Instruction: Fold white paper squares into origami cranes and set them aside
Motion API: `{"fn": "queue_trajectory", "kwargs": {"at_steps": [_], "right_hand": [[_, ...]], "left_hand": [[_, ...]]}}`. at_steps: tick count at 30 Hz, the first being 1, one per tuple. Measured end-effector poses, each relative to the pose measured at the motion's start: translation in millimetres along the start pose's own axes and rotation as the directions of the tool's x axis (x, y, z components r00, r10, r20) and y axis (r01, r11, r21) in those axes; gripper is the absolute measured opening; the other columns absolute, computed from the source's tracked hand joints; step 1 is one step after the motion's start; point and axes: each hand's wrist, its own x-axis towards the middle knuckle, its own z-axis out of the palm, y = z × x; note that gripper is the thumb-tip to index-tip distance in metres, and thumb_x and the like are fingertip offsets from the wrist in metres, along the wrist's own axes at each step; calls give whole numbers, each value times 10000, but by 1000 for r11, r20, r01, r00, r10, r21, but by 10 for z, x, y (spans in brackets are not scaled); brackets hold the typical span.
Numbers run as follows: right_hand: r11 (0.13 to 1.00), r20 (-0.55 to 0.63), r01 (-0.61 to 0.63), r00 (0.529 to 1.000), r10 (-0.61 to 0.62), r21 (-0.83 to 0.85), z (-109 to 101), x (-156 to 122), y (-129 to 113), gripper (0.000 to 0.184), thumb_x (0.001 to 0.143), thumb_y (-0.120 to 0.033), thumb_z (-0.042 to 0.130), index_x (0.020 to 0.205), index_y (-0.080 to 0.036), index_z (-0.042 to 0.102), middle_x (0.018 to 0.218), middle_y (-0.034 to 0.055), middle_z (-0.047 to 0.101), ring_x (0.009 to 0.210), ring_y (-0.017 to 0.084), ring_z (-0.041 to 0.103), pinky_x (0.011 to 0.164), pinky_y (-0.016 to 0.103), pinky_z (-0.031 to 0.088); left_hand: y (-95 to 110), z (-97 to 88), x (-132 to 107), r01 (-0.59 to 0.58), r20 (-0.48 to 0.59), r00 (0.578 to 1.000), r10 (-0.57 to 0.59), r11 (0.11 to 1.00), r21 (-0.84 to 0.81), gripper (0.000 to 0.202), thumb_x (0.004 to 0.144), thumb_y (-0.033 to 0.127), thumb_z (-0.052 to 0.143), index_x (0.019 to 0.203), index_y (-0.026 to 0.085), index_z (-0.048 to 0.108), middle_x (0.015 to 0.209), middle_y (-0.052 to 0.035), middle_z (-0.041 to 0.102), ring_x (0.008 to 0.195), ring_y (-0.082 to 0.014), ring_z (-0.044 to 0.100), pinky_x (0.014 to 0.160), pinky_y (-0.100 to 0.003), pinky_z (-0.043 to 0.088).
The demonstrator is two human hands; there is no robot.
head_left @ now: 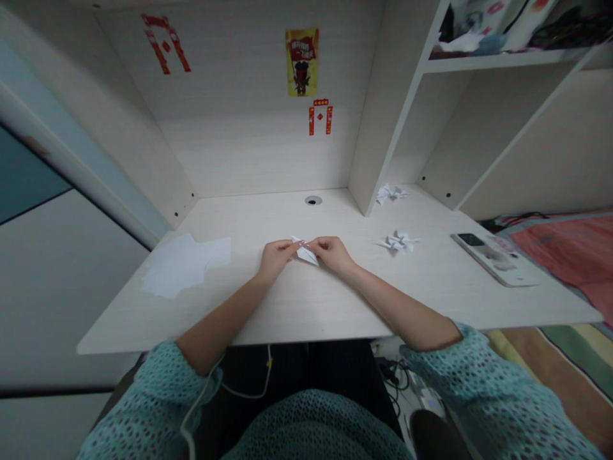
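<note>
Pale counter (297,313) backed by a whitish panel (239,128), red paper cut-outs (165,45) stuck high on it toward 11 o'clock. Clock read from the wearer's seat, centred on the work.

Folded paper (307,255), small and white, sits at the centre, between the two hands, just above or on the counter; contact with the top hard to tell. Left hand (275,259) at 9, right hand (332,252) at 3: both closed, thumbs and fingers pinching the paper, fingertips nearly meeting over its upper part.

Long axis slants from between 10 and 11 down to between 4 and 5. Clear pointed corner aims at the latter; the opposite end is partly masked by fingers.

Step in hand, as I judge it: shaping or pressing a fold. Next move seems to call for one pinch holding the layers aligned while the other runs the crease firm. Fold detail too small to read.

Around it: flat loose sheets (182,265) at 9, spiky folded cluster (398,241) at 3, similar second cluster (391,193) at 2.
</note>
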Motion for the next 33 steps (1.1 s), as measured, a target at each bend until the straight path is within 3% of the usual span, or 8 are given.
{"fn": "queue_trajectory", "kwargs": {"at_steps": [6,12,17,21,26,33], "right_hand": [[996,83,26,996,-19,-90,-25,-41,-62,423,674,-559,597,658,-149,697,520,-19,531,488,90,404,469,221,275],[998,104,-23,994,30,-67,-36,-44,-45,432,630,-555,643,641,-127,699,498,-27,477,478,69,349,466,220,237],[996,169,-83,982,86,-21,-32,-60,-79,455,601,-555,666,675,-108,700,507,-24,496,471,62,331,459,221,226],[993,202,-119,973,116,4,-17,-88,-139,448,605,-539,668,694,-101,697,499,-25,495,454,54,306,446,223,196],[988,213,-128,971,108,82,11,-102,-190,405,589,-500,694,671,-103,692,516,-15,536,475,65,375,479,223,260],[985,231,-134,967,106,109,20,-116,-198,377,592,-485,703,666,-115,692,528,-14,553,470,65,381,475,222,253]], "left_hand": [[47,5,-14,-6,-25,1000,5,1000,-7,354,645,501,661,740,165,719,671,-17,636,619,-129,512,561,-236,361],[72,13,-14,-49,-19,999,50,999,11,285,642,448,678,646,166,715,632,-5,628,644,-143,549,611,-241,387],[60,19,-1,-51,-10,999,51,997,-58,291,634,424,693,763,167,734,789,-37,696,756,-172,590,708,-261,414],[77,-1,7,26,-57,998,-33,993,-116,295,649,420,678,776,159,732,846,-68,702,743,-162,576,649,-253,397],[55,-16,14,67,-79,994,-78,988,-142,312,658,433,663,820,175,730,909,-72,696,773,-158,564,599,-244,360],[19,-41,44,-53,-100,994,41,992,-115,359,687,490,623,792,164,728,846,-71,691,756,-162,571,585,-251,372]]}}
